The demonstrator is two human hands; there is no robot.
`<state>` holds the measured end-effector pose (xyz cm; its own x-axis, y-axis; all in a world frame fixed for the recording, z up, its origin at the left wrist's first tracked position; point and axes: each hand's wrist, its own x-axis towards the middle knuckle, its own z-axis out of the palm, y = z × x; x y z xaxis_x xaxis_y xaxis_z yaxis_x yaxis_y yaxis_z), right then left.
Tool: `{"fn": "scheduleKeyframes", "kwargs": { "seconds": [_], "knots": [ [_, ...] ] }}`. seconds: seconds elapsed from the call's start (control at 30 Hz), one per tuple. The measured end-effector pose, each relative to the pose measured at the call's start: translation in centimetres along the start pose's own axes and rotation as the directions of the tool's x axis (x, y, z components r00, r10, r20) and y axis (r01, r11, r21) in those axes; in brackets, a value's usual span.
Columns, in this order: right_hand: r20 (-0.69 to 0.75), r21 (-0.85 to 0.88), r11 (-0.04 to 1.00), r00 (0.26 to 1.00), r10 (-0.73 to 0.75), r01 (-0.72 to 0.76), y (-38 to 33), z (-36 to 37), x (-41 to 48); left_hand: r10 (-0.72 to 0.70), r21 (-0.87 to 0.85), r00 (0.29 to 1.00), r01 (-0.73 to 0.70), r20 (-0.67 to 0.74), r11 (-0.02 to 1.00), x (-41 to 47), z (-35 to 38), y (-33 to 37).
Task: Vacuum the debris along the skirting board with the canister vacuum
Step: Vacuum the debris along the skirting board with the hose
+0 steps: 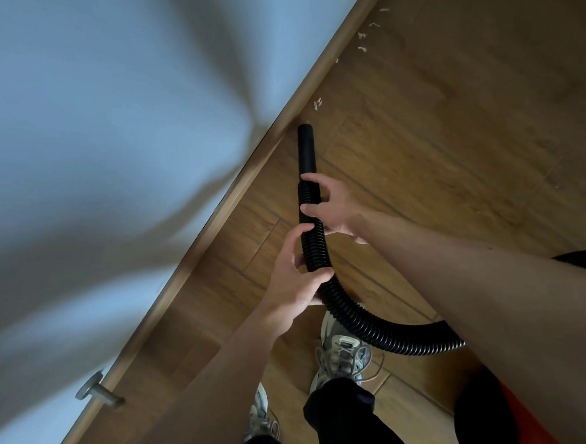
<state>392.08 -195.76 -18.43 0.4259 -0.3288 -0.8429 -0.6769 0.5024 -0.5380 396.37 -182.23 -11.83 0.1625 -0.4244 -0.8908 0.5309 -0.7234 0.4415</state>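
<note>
head view: i had both hands on the black ribbed hose (324, 254), right hand (331, 205) clasped near the smooth nozzle (306, 149) to aim it, left hand (295, 280) gripping lower to steady it. pale debris (317, 103) lay scattered beside the skirting board (310, 80), just past the nozzle.

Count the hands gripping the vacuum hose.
2. The right hand grips the ribbed hose just below the smooth nozzle; the left hand grips it lower down.
</note>
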Motion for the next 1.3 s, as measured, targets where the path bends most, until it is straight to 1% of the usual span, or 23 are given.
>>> {"fn": "scheduleKeyframes", "kwargs": {
  "seconds": [0.2,0.4,0.53,0.9,1.03,1.3],
  "knots": [
    [0.003,-0.024,1.0,1.0,-0.017,0.017,-0.6,-1.2,0.2,0.007,0.017,1.0,-0.007,-0.006,1.0,0.3,0.7,0.9],
    [0.0,-0.011,1.0,1.0,-0.019,0.019,-1.0,-1.4,0.1,0.006,0.028,1.0,-0.006,-0.006,1.0,0.3,0.8,1.5],
    [-0.007,-0.023,0.999,1.0,-0.027,0.027,-0.9,-1.5,0.0,0.009,0.065,1.0,-0.009,0.004,0.998,0.6,0.6,1.5],
    [-0.09,0.005,1.0,0.996,-0.022,0.023,-1.4,-0.7,1.4,-0.002,0.155,1.0,-0.001,0.017,0.988,1.3,-0.8,2.8],
    [-0.121,0.001,1.0,0.992,-0.027,0.028,-1.7,-0.4,1.8,-0.007,0.143,1.0,0.004,0.019,0.99,1.6,-1.1,3.5],
    [-0.146,-0.023,0.999,0.989,-0.036,0.033,-1.8,-0.9,2.2,-0.009,0.173,0.999,0.001,0.045,0.985,2.2,-0.8,4.0]
  ]
}}
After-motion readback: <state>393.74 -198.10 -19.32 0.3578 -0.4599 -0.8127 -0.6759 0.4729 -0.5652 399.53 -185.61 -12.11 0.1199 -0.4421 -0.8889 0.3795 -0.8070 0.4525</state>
